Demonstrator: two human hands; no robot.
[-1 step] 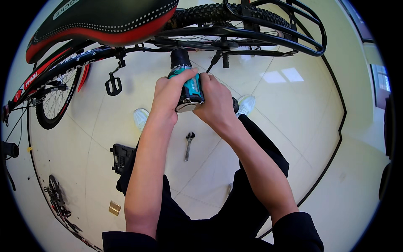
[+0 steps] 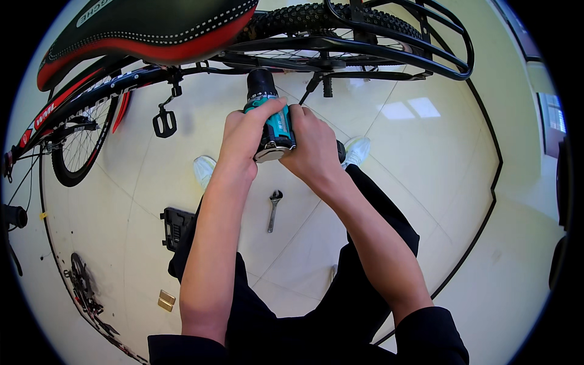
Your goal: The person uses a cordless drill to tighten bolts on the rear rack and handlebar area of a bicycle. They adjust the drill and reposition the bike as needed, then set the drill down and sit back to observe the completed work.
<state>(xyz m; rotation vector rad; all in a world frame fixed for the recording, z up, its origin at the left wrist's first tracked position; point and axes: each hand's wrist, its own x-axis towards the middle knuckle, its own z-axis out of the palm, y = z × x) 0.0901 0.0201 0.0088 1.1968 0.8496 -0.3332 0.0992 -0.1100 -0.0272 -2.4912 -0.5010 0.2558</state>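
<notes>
Both my hands are closed around a teal and black cordless drill (image 2: 277, 126). My left hand (image 2: 239, 139) wraps its left side, with the thumb laid over the top of the body. On the other side, my right hand (image 2: 314, 145) grips it around the handle, which is mostly hidden. The black chuck (image 2: 260, 83) points away from me at the lower edge of a bicycle's rear part, near the black rear rack (image 2: 340, 46). Whether a bit touches the bicycle cannot be seen.
The bicycle's black and red saddle (image 2: 152, 36) fills the upper left, with a pedal (image 2: 164, 124) below it. An adjustable wrench (image 2: 274, 211) lies on the tiled floor between my legs. A black tool case (image 2: 176, 228), a small gold box (image 2: 166, 300) and bicycle parts (image 2: 85, 283) lie at left.
</notes>
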